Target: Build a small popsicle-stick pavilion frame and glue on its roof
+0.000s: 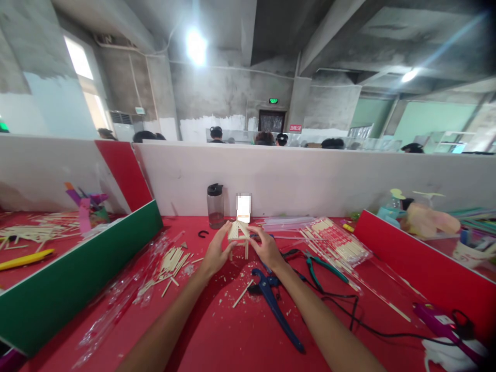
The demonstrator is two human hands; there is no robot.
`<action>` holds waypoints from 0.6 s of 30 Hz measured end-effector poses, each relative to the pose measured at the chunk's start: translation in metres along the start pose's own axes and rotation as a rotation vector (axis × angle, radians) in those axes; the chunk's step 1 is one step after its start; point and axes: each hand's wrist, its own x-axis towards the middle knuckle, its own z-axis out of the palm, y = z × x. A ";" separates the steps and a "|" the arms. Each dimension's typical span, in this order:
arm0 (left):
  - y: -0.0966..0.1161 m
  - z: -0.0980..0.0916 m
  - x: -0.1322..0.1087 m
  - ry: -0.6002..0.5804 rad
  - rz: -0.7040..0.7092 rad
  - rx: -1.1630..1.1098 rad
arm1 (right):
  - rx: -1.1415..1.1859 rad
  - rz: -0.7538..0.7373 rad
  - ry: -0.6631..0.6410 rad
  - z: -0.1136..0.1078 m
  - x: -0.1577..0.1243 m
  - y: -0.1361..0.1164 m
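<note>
Between my two hands stands a small pavilion model [238, 231] of pale wooden sticks, with a sloped roof and thin legs. The fingers of my left hand [217, 253] close on its left side. My right hand [267, 249] grips the right side, thumb and fingertips at the roof edge. Just below lies a blue-handled cutter [271, 302], partly behind my right forearm. Next to the cutter is a single loose stick [243, 293] among pale scraps. Whether the legs touch the table is unclear.
Cut sticks [172, 263] lie left, packed sticks [337, 240] right. Green-handled pliers [329, 269] and a purple glue gun [437, 320] with its cable are at right. A bottle [215, 206] and phone [244, 211] stand behind. Green [89, 268] and red [426, 258] dividers flank the table.
</note>
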 end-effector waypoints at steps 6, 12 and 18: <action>0.016 -0.002 0.001 -0.098 0.225 0.145 | -0.009 -0.006 -0.015 -0.001 0.001 0.000; 0.020 -0.005 0.002 -0.108 0.240 0.145 | -0.006 0.003 -0.007 0.001 0.001 -0.002; 0.021 -0.008 0.001 -0.113 0.195 0.052 | 0.007 -0.006 -0.005 0.002 0.002 -0.003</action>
